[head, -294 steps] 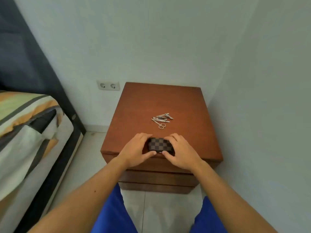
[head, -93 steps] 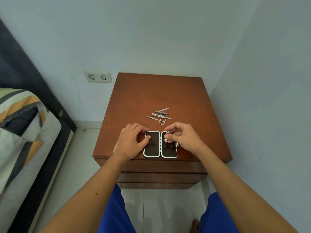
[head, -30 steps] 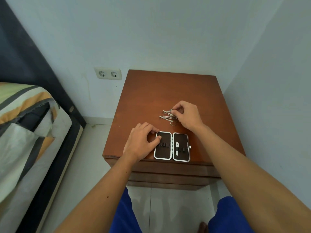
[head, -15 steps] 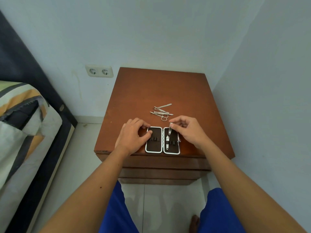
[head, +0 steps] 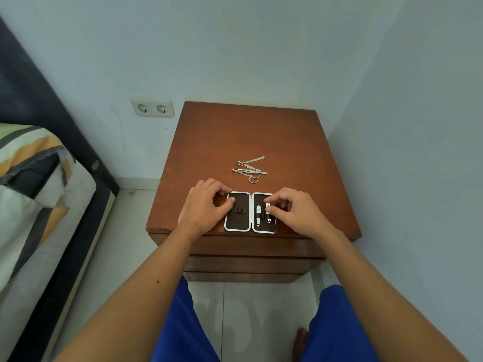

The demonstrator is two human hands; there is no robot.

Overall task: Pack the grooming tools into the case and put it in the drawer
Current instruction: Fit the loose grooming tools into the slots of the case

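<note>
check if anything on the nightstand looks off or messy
Nothing damaged or spilled. The case lies open and square at the front edge. The loose tools behind it lie in a crossed heap, still unpacked. The right hand is seating a second tool.

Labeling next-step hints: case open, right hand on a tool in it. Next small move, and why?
Probably seat the second tool under the strap, then let go. The right hand pinches it beside the seated first tool in the case's right half, while the left hand steadies the case. The loose tools still wait behind.
</note>
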